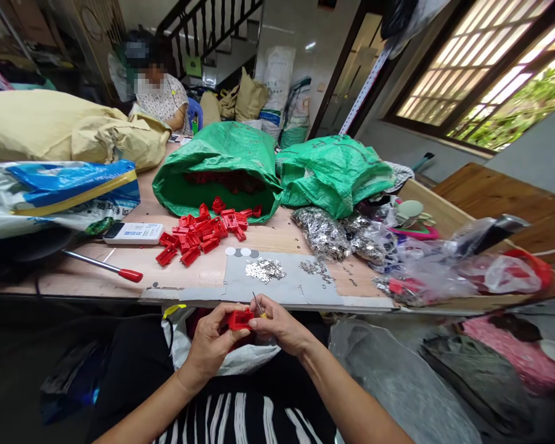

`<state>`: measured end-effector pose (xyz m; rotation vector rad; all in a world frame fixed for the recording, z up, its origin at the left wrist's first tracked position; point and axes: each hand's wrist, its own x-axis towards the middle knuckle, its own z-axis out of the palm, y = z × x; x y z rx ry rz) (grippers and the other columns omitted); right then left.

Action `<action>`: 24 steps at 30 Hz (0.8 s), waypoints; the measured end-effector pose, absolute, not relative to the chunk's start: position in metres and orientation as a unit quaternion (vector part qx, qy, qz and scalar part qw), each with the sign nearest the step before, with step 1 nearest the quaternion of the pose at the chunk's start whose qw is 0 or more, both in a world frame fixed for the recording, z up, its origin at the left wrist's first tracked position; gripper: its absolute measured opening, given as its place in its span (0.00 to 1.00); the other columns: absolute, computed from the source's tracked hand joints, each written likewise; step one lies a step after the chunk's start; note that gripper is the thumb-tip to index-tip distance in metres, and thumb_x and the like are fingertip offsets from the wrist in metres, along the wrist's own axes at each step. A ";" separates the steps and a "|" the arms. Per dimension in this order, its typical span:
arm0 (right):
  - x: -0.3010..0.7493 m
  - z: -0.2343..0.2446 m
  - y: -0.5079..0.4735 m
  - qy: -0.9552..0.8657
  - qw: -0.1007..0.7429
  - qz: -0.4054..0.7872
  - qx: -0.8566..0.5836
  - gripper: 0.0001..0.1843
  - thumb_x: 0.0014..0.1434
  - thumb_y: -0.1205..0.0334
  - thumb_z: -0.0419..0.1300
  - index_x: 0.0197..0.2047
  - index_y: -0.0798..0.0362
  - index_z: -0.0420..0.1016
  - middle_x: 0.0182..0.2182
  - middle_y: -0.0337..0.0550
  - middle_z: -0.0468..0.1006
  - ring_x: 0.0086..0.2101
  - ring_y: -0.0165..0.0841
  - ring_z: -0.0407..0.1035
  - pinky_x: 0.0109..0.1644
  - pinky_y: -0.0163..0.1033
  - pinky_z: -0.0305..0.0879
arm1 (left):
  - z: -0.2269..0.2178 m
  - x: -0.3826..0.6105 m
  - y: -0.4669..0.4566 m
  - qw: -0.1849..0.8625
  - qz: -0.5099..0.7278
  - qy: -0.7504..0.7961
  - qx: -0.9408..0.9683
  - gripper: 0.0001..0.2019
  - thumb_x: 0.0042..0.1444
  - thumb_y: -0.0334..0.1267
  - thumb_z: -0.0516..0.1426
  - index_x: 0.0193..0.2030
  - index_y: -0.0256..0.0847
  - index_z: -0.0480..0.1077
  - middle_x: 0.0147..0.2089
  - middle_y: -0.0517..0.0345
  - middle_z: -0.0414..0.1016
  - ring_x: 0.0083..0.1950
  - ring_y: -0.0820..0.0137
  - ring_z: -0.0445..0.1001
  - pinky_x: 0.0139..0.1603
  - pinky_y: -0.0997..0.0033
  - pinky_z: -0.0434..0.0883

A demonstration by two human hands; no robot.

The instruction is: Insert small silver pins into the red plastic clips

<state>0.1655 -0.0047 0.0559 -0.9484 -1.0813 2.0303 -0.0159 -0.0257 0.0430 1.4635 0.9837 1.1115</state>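
Observation:
My left hand (211, 341) is closed around a small red plastic part (239, 319), held just below the table's front edge. My right hand (277, 323) pinches a thin metal piece (258, 304) against that part. On the table ahead lies a heap of the same red plastic parts (200, 233), spilling from an open green sack (219, 166). A small pile of shiny metal pieces (264, 269) rests on a grey sheet (277, 280) near the edge.
A second green sack (330, 172), clear bags of metal pieces (321, 231), a red-handled tool (104, 266), a white box (134, 232) and large filled sacks (50, 191) crowd the wooden table (97, 280). Another person (160, 92) sits at the far end. A white bag (247, 357) hangs below my hands.

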 end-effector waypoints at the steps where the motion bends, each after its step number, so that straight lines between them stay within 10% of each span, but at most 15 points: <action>1: 0.165 0.055 -0.005 -0.403 0.322 0.779 -0.357 0.24 0.44 0.56 0.70 0.35 0.51 0.58 0.23 0.27 0.60 0.18 0.18 0.47 0.21 0.28 0.41 | 0.042 -0.016 -0.025 0.518 0.464 0.404 0.594 0.13 0.51 0.37 0.62 0.44 0.41 0.72 0.45 0.53 0.79 0.46 0.64 0.77 0.50 0.64 0.72; 9: 0.161 0.053 0.013 -0.453 0.293 0.768 -0.344 0.24 0.45 0.47 0.67 0.32 0.51 0.58 0.18 0.26 0.59 0.16 0.20 0.47 0.20 0.28 0.41 | 0.046 -0.015 -0.014 0.610 0.514 0.395 0.456 0.15 0.47 0.37 0.64 0.42 0.39 0.71 0.42 0.53 0.79 0.43 0.65 0.77 0.48 0.65 0.72; 15: 0.168 0.080 0.080 -0.767 0.195 0.239 -0.563 0.07 0.60 0.61 0.54 0.37 0.52 0.71 0.33 0.40 0.75 0.35 0.31 0.66 0.38 0.34 0.58 | 0.037 -0.018 -0.003 0.625 0.551 0.412 0.368 0.16 0.48 0.36 0.64 0.44 0.41 0.69 0.40 0.59 0.79 0.40 0.71 0.76 0.45 0.73 0.72; 24: 0.159 0.065 0.133 -0.793 0.107 0.165 -0.577 0.04 0.53 0.67 0.59 0.33 0.51 0.74 0.34 0.43 0.76 0.36 0.34 0.68 0.37 0.35 0.55 | 0.032 -0.024 0.000 0.637 0.553 0.430 0.322 0.27 0.47 0.38 0.64 0.55 0.43 0.67 0.40 0.58 0.78 0.39 0.71 0.76 0.43 0.70 0.74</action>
